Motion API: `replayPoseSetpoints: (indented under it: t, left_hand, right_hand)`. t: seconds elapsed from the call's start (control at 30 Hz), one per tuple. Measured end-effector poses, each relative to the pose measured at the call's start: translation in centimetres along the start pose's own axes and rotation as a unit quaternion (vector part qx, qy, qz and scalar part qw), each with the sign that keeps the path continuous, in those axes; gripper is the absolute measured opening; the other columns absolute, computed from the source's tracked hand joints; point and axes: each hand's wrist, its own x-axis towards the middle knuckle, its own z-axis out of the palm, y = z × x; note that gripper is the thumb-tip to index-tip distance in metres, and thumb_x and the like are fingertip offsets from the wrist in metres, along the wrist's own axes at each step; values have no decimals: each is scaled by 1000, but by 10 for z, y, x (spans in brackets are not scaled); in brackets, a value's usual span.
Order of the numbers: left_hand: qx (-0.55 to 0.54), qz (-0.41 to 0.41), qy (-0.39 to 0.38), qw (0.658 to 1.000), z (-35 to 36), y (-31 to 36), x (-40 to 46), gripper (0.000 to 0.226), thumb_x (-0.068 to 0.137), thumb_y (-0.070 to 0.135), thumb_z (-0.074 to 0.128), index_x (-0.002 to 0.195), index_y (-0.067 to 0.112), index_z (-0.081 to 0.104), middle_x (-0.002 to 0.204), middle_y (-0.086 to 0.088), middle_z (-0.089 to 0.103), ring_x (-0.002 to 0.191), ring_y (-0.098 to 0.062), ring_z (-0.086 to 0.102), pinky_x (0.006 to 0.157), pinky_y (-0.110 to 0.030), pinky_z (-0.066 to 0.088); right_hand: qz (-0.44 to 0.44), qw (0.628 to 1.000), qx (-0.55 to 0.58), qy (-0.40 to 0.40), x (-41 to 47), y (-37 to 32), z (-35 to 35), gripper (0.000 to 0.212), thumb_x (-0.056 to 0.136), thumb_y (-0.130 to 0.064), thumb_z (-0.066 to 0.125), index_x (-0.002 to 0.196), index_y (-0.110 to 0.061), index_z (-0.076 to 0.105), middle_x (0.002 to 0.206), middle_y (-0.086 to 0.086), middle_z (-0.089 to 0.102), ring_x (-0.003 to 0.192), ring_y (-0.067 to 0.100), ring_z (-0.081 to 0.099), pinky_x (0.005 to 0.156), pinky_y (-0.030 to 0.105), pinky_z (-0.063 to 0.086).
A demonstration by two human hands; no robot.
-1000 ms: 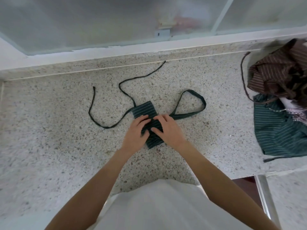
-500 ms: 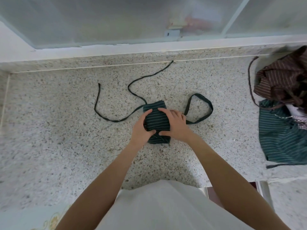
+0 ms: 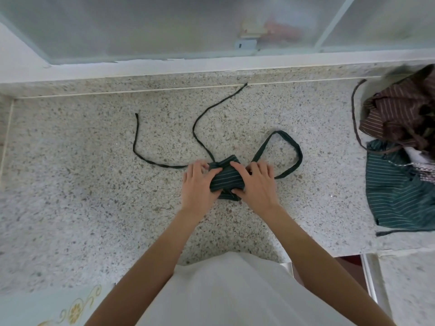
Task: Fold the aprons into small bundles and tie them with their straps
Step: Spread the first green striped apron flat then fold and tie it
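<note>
Small folded dark-green white-striped apron bundle (image 3: pixel 226 178) sits on speckled grey stone counter (image 3: pixel 94 196), between both hands. Left hand (image 3: pixel 197 184) grips bundle's left edge, fingers curled over the top, thumb across the striped face. Right hand (image 3: pixel 256 184) grips right edge, index finger and thumb curled round the bundle, other fingers bent on top. Two thin dark-green tie straps (image 3: pixel 200 135) trail away beyond left hand. Wide dark-green neck loop (image 3: pixel 294 147) lies just beyond right hand. Far right of right hand: crumpled brown striped apron (image 3: pixel 400 114) over green striped apron (image 3: pixel 400 194).
</note>
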Motion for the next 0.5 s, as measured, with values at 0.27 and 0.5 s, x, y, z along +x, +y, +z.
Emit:
replayPoseSetpoints:
  t: [0.27, 0.5]
  left_hand:
    - [-42, 94, -53, 993, 19, -15, -16, 49, 64, 24, 78, 109, 13, 63, 113, -1, 67, 103, -17, 63, 101, -28, 30]
    - [-47, 91, -91, 991, 6, -15, -11, 45, 75, 42, 59, 115, 20, 56, 99, 3, 69, 87, -19, 64, 81, -32, 38]
  right_hand:
    - [-125, 989, 70, -30, -13, 22, 11, 90, 57, -65, 73, 123, -11, 46, 150, 6, 33, 142, 22, 19, 113, 50, 12]
    - [-143, 985, 92, -36, 3, 25, 13, 64, 62, -37, 83, 117, -21, 54, 113, -3, 66, 113, 19, 57, 109, 38, 24]
